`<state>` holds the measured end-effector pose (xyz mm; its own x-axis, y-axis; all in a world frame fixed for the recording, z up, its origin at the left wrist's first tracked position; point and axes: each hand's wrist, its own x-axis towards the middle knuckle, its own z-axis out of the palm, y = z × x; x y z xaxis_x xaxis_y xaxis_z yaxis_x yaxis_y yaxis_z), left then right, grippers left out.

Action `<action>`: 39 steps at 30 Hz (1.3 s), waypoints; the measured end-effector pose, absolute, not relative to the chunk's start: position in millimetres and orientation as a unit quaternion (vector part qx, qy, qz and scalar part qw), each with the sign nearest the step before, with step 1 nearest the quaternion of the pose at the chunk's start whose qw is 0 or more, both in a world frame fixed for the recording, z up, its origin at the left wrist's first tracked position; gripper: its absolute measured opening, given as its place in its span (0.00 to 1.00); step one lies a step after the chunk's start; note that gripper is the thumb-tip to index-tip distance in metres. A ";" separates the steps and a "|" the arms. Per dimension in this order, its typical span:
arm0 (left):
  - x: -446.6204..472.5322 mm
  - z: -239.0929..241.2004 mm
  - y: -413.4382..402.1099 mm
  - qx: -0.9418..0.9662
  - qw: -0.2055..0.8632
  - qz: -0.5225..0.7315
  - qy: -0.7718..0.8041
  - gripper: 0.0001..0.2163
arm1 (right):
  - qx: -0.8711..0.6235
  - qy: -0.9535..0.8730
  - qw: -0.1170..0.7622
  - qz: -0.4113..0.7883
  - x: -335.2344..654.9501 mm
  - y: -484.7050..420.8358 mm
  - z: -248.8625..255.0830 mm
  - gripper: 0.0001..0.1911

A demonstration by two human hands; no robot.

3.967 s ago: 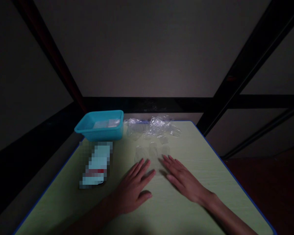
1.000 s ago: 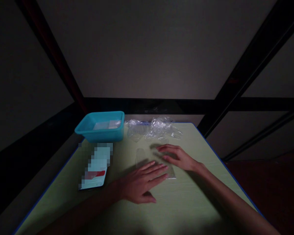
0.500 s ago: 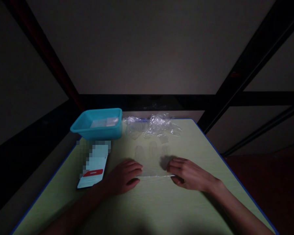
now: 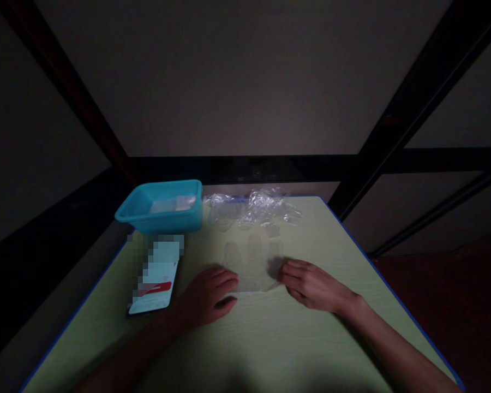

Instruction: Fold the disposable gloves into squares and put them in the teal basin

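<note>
A clear plastic disposable glove lies flat on the table, its finger shapes pointing away from me and its cuff edge toward me. My right hand is closed, with thumb and fingertips pinching the right corner of the cuff, which is pulled up slightly. On the left end of the cuff rest the fingers of my left hand. Those fingers are stretched out, with the thumb apart from them. Behind the flat glove, crumpled clear plastic is heaped along the table's far edge.
A turquoise plastic basket with pale flat packets inside stands at the table's back left corner. In front of it lies a phone with its screen lit. The pale table has a blue edge, and a panelled wall rises behind it.
My right thumb and fingers have closed on the glove's cuff, and that corner has risen a little. My left hand has stayed nearly in place. The view has shifted slightly.
</note>
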<state>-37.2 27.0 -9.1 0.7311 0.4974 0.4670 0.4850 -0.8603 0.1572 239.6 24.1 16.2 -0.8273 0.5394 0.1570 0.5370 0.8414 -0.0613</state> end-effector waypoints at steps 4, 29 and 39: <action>-36.0 -11.6 26.0 0.925 0.002 0.268 0.271 0.08 | -0.260 -0.959 0.114 -0.005 242.5 27.3 11.3 0.15; -33.4 9.8 20.3 0.855 0.061 0.422 0.295 0.07 | -0.287 -0.895 0.324 0.111 246.8 12.0 41.2 0.10; -30.0 87.1 0.6 0.677 0.444 0.435 0.394 0.06 | -0.381 -0.742 0.474 0.282 231.2 -11.7 93.2 0.05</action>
<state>-30.0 0.6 87.1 0.3109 0.9196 0.2403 0.1470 -0.2963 0.9437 231.2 -11.7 93.2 -0.2615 0.8327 0.4881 0.2981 0.5506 -0.7797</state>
